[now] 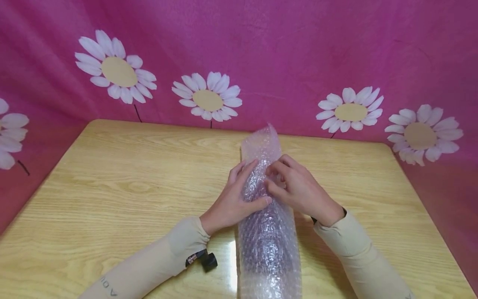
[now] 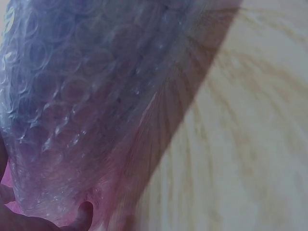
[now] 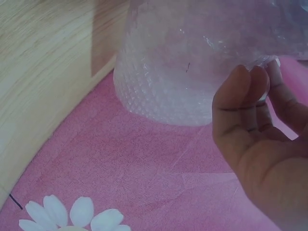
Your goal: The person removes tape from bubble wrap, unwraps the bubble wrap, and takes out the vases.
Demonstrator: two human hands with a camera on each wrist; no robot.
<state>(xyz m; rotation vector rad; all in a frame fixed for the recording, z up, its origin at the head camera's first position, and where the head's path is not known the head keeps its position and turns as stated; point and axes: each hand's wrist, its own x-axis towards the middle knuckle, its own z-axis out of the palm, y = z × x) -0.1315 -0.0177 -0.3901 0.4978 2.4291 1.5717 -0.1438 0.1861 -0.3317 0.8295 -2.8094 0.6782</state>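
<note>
A long bundle of clear bubble wrap (image 1: 269,245) lies on the table, pointing away from me, with a bluish-purple tint showing through it. Its far end is a loose, flattened flap of wrap (image 1: 261,143). My left hand (image 1: 239,199) rests on the bundle's left side, fingers fairly straight and thumb across the top. On the other side my right hand (image 1: 295,182) pinches the wrap near the far end between curled fingers and thumb. The right wrist view shows those fingertips (image 3: 240,79) at the wrap's edge. What lies inside the wrap is hidden.
The wood-grain table (image 1: 130,187) has rounded far corners. A pink curtain (image 1: 276,50) printed with white daisies hangs behind it and along both sides. Beige sleeves (image 1: 149,261) cover my forearms, and a black strap piece (image 1: 209,261) hangs at the left wrist.
</note>
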